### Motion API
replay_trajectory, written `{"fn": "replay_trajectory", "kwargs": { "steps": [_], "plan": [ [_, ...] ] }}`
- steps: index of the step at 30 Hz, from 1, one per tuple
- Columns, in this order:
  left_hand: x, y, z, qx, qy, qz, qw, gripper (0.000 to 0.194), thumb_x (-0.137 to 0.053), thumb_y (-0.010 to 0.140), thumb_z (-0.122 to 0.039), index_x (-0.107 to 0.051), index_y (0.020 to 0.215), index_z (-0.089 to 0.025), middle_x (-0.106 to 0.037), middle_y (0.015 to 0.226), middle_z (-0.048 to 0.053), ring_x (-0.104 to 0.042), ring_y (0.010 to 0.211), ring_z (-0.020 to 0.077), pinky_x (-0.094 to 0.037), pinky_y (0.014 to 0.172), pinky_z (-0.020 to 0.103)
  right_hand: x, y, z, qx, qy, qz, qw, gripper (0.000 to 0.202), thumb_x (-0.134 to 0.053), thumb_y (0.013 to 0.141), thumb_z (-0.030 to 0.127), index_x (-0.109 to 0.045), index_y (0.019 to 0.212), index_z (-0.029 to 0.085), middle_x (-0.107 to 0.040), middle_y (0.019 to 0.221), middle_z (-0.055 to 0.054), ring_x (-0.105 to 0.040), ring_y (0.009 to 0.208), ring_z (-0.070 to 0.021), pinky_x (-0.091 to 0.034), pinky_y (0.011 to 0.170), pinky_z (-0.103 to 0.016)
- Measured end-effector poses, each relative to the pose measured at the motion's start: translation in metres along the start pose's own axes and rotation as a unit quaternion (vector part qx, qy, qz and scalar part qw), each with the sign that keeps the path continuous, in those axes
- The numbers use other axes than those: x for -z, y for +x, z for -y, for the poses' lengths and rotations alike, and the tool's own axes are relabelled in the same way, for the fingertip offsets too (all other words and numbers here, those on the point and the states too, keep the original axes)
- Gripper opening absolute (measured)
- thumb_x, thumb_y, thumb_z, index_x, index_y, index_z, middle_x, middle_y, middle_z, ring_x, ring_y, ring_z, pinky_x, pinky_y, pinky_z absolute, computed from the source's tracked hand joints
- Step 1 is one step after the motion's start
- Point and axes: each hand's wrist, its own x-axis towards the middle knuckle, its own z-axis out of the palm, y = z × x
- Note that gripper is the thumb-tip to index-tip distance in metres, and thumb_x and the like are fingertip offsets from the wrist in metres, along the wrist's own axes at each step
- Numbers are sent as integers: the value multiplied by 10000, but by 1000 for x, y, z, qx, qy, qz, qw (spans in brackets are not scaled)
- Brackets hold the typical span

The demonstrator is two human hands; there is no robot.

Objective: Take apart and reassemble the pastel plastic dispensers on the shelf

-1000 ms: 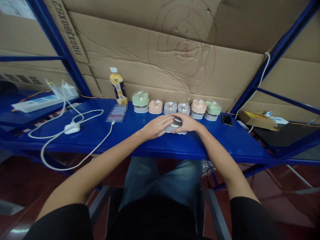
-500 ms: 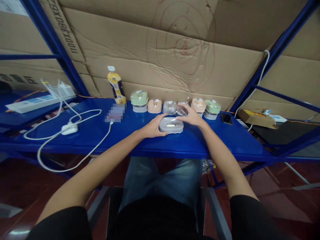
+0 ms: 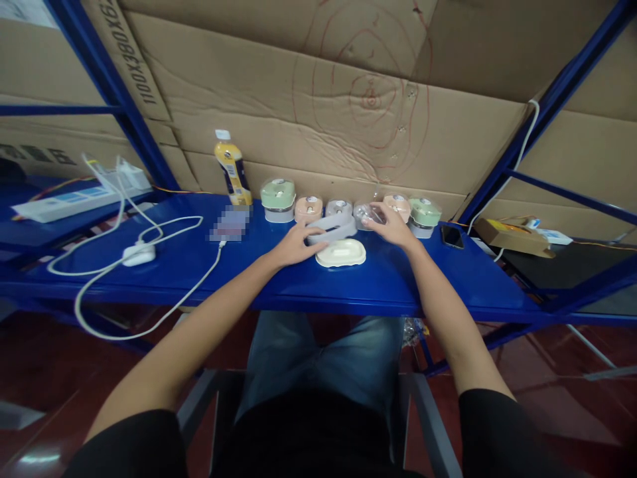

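Note:
My left hand [image 3: 293,245] grips a grey oval box shell [image 3: 343,231], lifted and tilted, with an opening through its middle. Just below the shell, a cream oval base [image 3: 342,254] with a raised centre lies on the blue table. My right hand [image 3: 391,227] has its fingers round a clear plastic piece [image 3: 369,213], in front of a wrapped grey box at the back; the piece's exact shape is blurred. Behind my hands stand a peach box [image 3: 308,208] and another grey box [image 3: 339,207], partly covered by the shell.
Green-lidded boxes [image 3: 278,194] [image 3: 424,211] stand at both ends of the row, a peach one [image 3: 397,204] beside the right. On the left are a drink bottle [image 3: 232,169], white cables [image 3: 139,254] and a power strip [image 3: 74,202]. A phone [image 3: 452,236] lies right.
My left hand has raised the grey shell off the cream base and moved it back, uncovering the base. My right hand has shifted slightly right with the clear piece.

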Motion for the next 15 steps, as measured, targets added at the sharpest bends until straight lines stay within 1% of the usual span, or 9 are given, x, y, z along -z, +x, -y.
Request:
{"fn": "replay_trajectory", "kwargs": {
  "steps": [2, 3, 5, 7, 9, 11, 13, 15],
  "plan": [
    [10, 1, 8, 56, 24, -40, 997, 600, -707, 966, -677, -842, 1283, -187, -674, 1401, 180, -662, 1372, 399, -482, 1275, 597, 3, -1, 1, 2, -3, 25, 1000, 752, -841, 842, 684, -710, 1421, 223, -788, 1334, -157, -741, 1234, -397, -599, 1115, -631],
    [14, 1, 13, 90, 39, -53, 994, 620, -705, 958, -700, -844, 1266, -180, -690, 1350, 180, -676, 1340, 402, -503, 1249, 600, 4, -1, 1, 4, -5, 44, 999, 741, -838, 848, 678, -717, 1421, 224, -792, 1331, -148, -749, 1220, -387, -601, 1115, -629],
    [20, 1, 23, 152, 69, -59, 984, 652, -704, 935, -746, -854, 1218, -178, -718, 1200, 170, -699, 1265, 412, -553, 1173, 613, 4, -2, 2, 14, -11, 99, 995, 735, -873, 821, 647, -738, 1411, 230, -799, 1332, -129, -761, 1215, -375, -600, 1124, -618],
    [23, 1, 30, 184, 88, -49, 978, 664, -720, 900, -779, -864, 1137, -176, -726, 1069, 165, -702, 1220, 436, -586, 1097, 626, 1, -3, 4, 31, -18, 157, 987, 756, -936, 755, 603, -763, 1394, 237, -806, 1338, -120, -765, 1242, -373, -587, 1153, -604],
    [23, 1, 35, 184, 91, -36, 978, 656, -758, 857, -793, -862, 1059, -177, -729, 991, 165, -696, 1198, 459, -594, 1058, 640, -4, -4, 8, 53, -25, 193, 979, 801, -985, 698, 560, -772, 1405, 246, -810, 1353, -120, -759, 1284, -372, -564, 1190, -598],
    [22, 1, 36, 169, 81, -30, 982, 640, -786, 842, -785, -851, 1058, -187, -737, 977, 158, -692, 1193, 458, -591, 1058, 642, -9, -5, 11, 70, -32, 203, 976, 847, -1008, 672, 533, -766, 1433, 251, -811, 1366, -127, -754, 1306, -374, -550, 1206, -606],
    [21, 1, 33, 149, 65, -42, 986, 628, -779, 878, -753, -831, 1160, -195, -753, 1073, 158, -690, 1224, 432, -580, 1094, 626, -13, -5, 12, 75, -35, 191, 978, 868, -1016, 667, 527, -760, 1447, 249, -803, 1389, -140, -750, 1313, -385, -549, 1204, -619],
    [19, 2, 25, 121, 44, -72, 989, 636, -762, 921, -708, -777, 1305, -201, -751, 1266, 166, -677, 1308, 399, -555, 1158, 597, -15, -4, 11, 66, -26, 145, 987, 865, -995, 699, 550, -743, 1466, 242, -781, 1430, -154, -742, 1325, -395, -552, 1200, -628]
  ]
}}
